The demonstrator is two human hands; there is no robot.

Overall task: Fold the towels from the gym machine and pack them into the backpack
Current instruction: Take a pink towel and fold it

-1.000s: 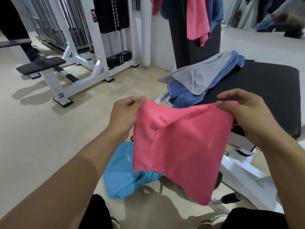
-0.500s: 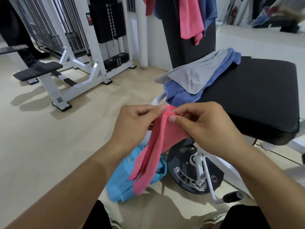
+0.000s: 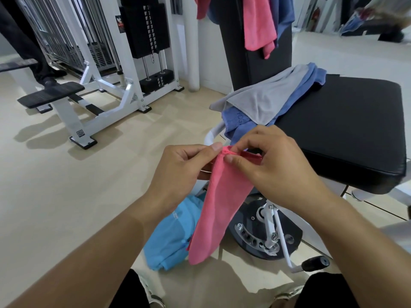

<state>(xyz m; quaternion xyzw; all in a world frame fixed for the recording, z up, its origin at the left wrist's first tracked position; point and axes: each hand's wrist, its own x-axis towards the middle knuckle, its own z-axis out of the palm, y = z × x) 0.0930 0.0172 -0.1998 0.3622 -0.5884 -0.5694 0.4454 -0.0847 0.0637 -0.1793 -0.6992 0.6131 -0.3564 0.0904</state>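
Note:
A pink towel (image 3: 218, 210) hangs folded in half lengthwise in front of me. My left hand (image 3: 180, 167) and my right hand (image 3: 273, 165) pinch its top corners together at one spot. Below it on the floor lies a light blue backpack (image 3: 171, 236), partly hidden by the towel. A grey towel (image 3: 264, 98) lies over a blue towel (image 3: 238, 123) on the left part of the black padded seat (image 3: 347, 130). Another pink towel (image 3: 258, 23) and blue cloth (image 3: 284, 16) hang over the machine's black backrest (image 3: 251, 63).
A black disc and white lever (image 3: 266, 230) of the seat's frame sit under my right hand. A white weight-stack machine (image 3: 142, 30) and a white bench with black pads (image 3: 51, 94) stand at the left. A person's dark legs (image 3: 29, 47) stand at far left.
I brought my hands together, so the spread pink towel folded in half and now hangs as a narrow strip. Both hands shifted slightly right at the joined corners.

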